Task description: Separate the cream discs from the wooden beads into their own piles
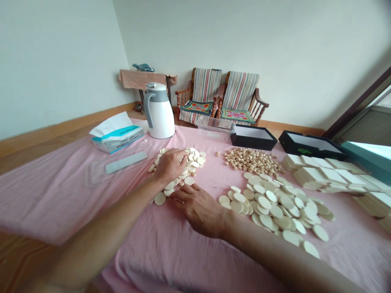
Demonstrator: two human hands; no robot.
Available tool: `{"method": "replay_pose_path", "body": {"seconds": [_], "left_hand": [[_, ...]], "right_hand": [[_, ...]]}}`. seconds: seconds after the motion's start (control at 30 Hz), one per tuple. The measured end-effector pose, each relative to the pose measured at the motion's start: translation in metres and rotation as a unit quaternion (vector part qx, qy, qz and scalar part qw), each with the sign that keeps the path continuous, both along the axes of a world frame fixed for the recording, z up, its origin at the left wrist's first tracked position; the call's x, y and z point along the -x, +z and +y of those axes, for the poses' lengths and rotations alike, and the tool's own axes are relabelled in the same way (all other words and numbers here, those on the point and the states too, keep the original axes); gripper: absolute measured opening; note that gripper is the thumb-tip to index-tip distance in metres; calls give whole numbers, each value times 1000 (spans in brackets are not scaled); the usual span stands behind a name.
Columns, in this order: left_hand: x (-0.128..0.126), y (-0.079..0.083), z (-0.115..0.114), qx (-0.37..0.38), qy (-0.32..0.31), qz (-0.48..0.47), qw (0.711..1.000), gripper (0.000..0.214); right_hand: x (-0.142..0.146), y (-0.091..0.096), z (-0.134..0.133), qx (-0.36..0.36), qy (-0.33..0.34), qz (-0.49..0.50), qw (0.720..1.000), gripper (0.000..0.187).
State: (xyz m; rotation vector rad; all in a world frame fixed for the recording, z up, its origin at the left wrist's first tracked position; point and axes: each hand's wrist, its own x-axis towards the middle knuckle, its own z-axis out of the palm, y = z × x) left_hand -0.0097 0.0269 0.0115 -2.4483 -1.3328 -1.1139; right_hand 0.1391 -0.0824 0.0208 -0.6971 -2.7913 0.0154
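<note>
A small heap of pale round wooden discs [195, 164] lies on the pink cloth [171, 252] in front of me. My left hand [170, 163] rests on top of this heap, its fingers bent down among the discs and mostly hidden, so I cannot tell what they hold. At the heap's near edge, my right hand [200, 206] lies low, palm down, with its fingers spread and touching the nearest discs or the cloth. To the right of it spreads a larger pile of bigger pale discs [276, 211].
Behind the larger pile are small wooden pieces [253, 160], stacked pale square tiles [325, 175], black box trays [254, 137] and a clear plastic container [215, 129]. A white-grey jug [161, 116], a tissue pack [117, 137] and a clear lid [97, 173] stand left. Chairs [240, 93] are beyond.
</note>
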Motion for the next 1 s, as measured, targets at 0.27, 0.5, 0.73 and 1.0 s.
{"method": "replay_pose_path", "body": {"seconds": [0.27, 0.5, 0.73, 1.0], "left_hand": [[0, -1, 1, 2, -4, 4, 1000, 16], [1, -2, 3, 0, -10, 7, 1000, 17], [0, -2, 1, -8, -9, 8, 1000, 16], [1, -4, 3, -12, -9, 8, 1000, 16]], "right_hand": [[-11, 7, -2, 24, -64, 48, 996, 25], [-86, 16, 6, 41, -219, 134, 966, 31], [-110, 12, 11, 50, -301, 144, 941, 25], [-45, 5, 13, 74, -151, 63, 984, 35]]}}
